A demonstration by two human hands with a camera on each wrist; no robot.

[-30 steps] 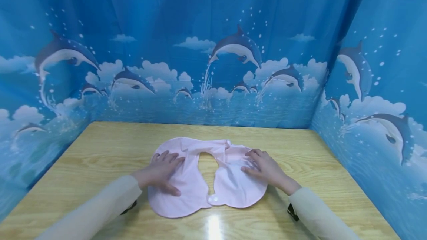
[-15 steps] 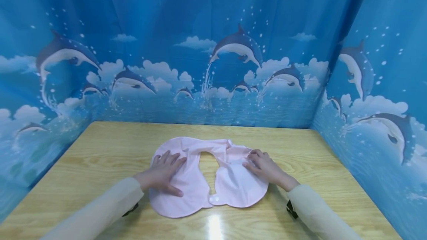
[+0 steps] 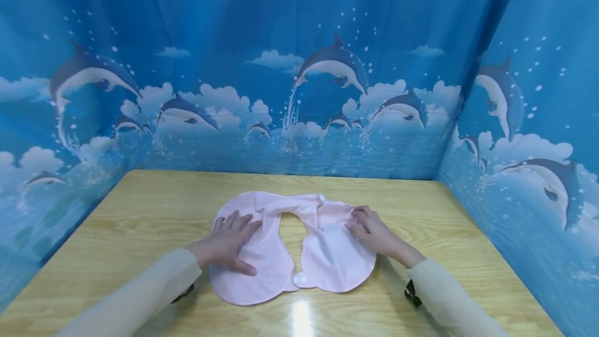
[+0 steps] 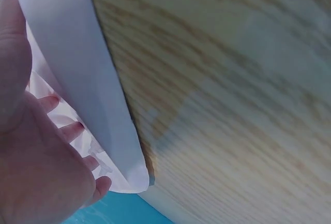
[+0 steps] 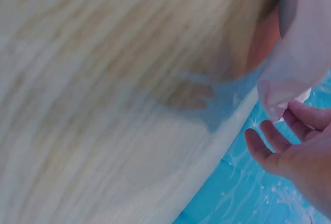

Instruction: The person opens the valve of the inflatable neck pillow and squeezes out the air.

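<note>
A pale pink bib (image 3: pixel 269 269) with scalloped edges and a keyhole-shaped neck opening lies on the wooden table. White snap buttons (image 3: pixel 300 279) show at its near middle, where the two ends meet. My left hand (image 3: pixel 229 243) rests on the bib's left lobe, fingers spread and straight. On the other side, my right hand (image 3: pixel 376 232) pinches the far right edge of the bib between thumb and fingers. The right wrist view has thumb and index finger at the fabric's corner (image 5: pixel 276 102), the other fingers (image 5: pixel 258 146) held off it.
The light wooden table (image 3: pixel 164 196) extends around the bib on every side. Blue curtains (image 3: pixel 224 25) printed with dolphins and clouds hang along its back, left and right edges. A bright light reflection lies on the near table surface.
My right thumb has drawn in toward the fingers at the bib's far right edge. The left hand and the bib have hardly moved.
</note>
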